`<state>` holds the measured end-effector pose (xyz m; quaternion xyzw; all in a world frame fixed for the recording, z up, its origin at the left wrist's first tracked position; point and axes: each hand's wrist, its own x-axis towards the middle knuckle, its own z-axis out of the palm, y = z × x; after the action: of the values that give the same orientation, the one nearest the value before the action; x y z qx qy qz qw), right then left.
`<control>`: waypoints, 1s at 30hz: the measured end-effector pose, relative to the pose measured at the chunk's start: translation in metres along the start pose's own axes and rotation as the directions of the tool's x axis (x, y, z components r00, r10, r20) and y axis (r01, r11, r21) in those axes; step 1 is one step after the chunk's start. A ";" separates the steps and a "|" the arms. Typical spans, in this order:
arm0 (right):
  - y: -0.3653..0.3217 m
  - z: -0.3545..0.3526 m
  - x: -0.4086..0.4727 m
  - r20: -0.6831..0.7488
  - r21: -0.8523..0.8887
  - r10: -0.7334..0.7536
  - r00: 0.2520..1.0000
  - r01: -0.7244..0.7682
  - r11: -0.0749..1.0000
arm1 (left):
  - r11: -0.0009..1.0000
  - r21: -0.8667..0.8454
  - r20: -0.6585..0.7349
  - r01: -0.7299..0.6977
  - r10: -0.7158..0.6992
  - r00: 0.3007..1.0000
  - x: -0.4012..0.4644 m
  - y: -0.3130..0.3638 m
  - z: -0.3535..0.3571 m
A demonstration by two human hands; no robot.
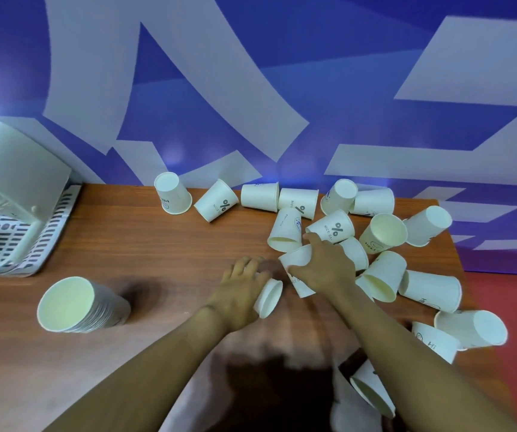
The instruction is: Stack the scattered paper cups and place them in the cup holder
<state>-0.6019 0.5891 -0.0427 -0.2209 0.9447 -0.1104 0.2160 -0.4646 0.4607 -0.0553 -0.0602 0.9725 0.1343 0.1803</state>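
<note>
left hand (pixel 241 285) fingers curl round a cup (pixel 269 298) on the worktop (pixel 157 244); right hand (pixel 325 266) fingers grip another cup (pixel 296 260) beside the scattered pile; a stack (pixel 79 305) stands left.

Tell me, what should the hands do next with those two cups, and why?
Probably slide the cup in the right hand into the cup held by the left hand, since each hand grips one and they sit close together. Many loose cups remain.
</note>
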 end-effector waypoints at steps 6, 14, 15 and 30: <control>-0.017 -0.020 -0.031 -0.038 0.145 -0.034 0.999 0.039 0.989 | 0.956 -0.280 -0.145 0.087 -0.132 0.981 -0.039 -0.012 -0.027; -0.069 -0.036 -0.077 -0.141 0.147 -0.111 0.984 0.131 0.980 | 0.850 -0.524 -0.350 0.054 -0.273 0.896 -0.093 -0.035 -0.060; -0.075 -0.036 -0.083 -0.150 0.138 -0.119 0.982 0.140 0.980 | 0.841 -0.539 -0.359 0.046 -0.279 0.891 -0.100 -0.038 -0.064; -0.242 -0.008 -0.168 -0.315 0.193 -0.088 0.945 0.154 0.969 | 0.759 -0.626 -0.486 -0.180 -0.200 0.851 -0.219 -0.176 -0.115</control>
<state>-0.3803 0.4560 0.0977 -0.2346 0.9336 -0.2577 0.0834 -0.2705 0.2752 0.0864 -0.1587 0.8747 0.4408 -0.1239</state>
